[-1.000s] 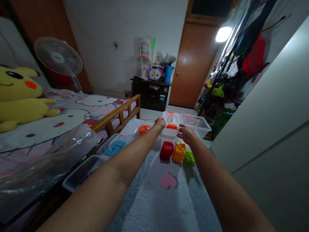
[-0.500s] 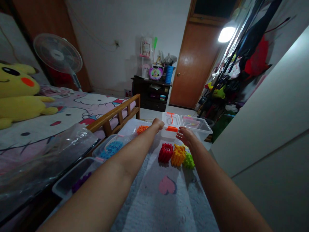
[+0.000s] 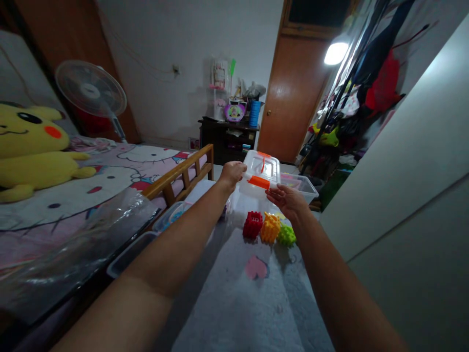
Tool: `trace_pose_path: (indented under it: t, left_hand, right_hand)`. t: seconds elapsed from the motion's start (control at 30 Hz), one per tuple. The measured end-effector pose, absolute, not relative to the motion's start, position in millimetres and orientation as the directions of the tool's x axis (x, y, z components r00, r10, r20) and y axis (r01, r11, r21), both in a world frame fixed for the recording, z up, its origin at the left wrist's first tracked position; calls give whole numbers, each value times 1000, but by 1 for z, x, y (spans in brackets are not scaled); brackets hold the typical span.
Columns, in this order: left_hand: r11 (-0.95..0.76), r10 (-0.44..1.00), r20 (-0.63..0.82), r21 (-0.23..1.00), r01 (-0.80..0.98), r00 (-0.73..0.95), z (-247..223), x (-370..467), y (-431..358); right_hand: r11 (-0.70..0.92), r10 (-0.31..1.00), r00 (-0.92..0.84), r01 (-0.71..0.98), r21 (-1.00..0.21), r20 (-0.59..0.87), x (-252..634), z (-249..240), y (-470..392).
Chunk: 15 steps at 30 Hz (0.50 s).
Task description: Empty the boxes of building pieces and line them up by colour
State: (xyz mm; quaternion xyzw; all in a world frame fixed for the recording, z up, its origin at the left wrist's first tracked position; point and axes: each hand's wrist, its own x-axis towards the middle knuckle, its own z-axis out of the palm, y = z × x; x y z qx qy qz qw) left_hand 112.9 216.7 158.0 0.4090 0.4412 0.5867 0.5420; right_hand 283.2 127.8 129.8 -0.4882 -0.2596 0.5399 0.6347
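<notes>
Clear orange-latched box [image 3: 261, 171], centre: left hand [image 3: 233, 175] clasping side, right hand [image 3: 287, 198] half-curled at corner, grip unclear; Pikachu plush [image 3: 34, 146], left

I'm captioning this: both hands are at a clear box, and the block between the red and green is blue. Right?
The head view shows that block is yellow-orange, not blue; left hand and right hand are at a clear box.
</notes>
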Motion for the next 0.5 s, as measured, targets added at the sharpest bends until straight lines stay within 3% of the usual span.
trace_pose_path:
  t: [0.17,0.27,0.5]
  left_hand:
    - [-35,993,59,973,-229,102,175,82,172]
    - [48,966,29,957,-288,257,177,63,139]
    - [251,897,-114,927,-279,428,144,32,75]
  right_hand:
    - [-61,971,188,-407,-912,-148,275,137,68]
    - [-24,981,173,-357,-934,-91,272,134,28]
    - [24,931,344,-390,-920,-121,286,106,-46]
